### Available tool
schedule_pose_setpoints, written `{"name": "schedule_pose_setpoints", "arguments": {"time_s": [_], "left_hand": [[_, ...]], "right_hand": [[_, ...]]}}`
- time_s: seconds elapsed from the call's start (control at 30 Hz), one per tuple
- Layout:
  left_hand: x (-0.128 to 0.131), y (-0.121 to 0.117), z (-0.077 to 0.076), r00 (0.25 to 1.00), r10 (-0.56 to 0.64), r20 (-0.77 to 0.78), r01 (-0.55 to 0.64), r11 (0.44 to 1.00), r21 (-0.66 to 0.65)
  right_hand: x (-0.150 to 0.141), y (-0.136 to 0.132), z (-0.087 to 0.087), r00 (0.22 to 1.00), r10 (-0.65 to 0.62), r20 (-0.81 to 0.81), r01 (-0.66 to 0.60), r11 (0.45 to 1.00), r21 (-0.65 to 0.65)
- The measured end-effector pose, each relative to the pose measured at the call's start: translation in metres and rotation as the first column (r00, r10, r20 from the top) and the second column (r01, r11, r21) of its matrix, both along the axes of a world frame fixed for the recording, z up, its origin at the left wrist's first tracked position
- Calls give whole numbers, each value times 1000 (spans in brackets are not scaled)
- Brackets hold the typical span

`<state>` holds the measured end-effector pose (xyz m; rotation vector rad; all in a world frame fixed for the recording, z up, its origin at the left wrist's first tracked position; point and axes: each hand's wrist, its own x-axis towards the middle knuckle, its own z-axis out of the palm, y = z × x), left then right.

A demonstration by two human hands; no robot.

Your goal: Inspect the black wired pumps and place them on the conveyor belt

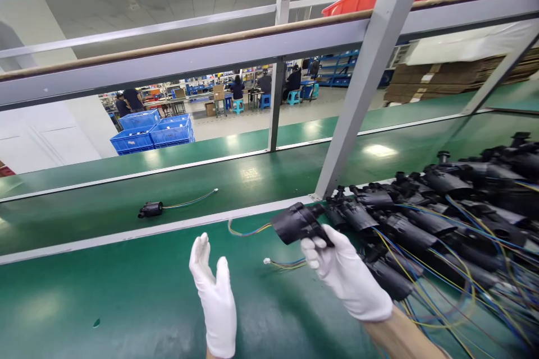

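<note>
My right hand (337,275), in a white glove, grips a black cylindrical pump-like motor unit (297,223) by its narrower right end, above the green bench. From its left end come thin coloured wires (248,233). More wires with a white plug (266,261) show just below it; where they start is hidden. My left hand (214,291), also gloved in white, is raised to the left of the unit with thumb and fingers apart and holds nothing. To the right, a heap of similar black units (421,224) with trailing wires lies close by my right hand.
One more black unit (150,209) lies with its wire on the green strip (252,176) beyond the pale ledge. A slanted grey post (357,84) rises behind the held unit. Blue crates (170,130), stacked cardboard (438,81) and seated people are farther back.
</note>
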<state>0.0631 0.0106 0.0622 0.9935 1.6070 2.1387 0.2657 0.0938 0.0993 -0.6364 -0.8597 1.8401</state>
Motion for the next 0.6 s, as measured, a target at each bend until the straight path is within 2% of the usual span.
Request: {"name": "schedule_pose_setpoints", "arguments": {"time_s": [0.07,0.17,0.3,0.4,0.5,0.53,0.6], "left_hand": [[0,-1,1,1000,2,17,-2,1000,-1],[0,0,1,999,7,48,-6,1000,-12],[-1,2,-1,998,0,66,2,999,-33],[0,3,-4,998,-9,61,13,998,-62],[1,4,-7,998,-26,63,32,995,-92],[2,5,-9,997,-33,63,40,994,-99],[3,7,-12,997,-44,62,51,992,-115]], "right_hand": [[-4,10,4,996,18,-82,-25,996,-84],[-9,20,2,998,12,-54,-14,999,-49],[-14,34,3,998,-19,62,14,997,82],[-13,66,17,971,-119,207,65,965,253],[-5,123,47,872,-313,375,123,883,452],[-2,145,59,811,-390,437,128,846,517],[6,188,86,633,-545,550,107,765,635]]}}
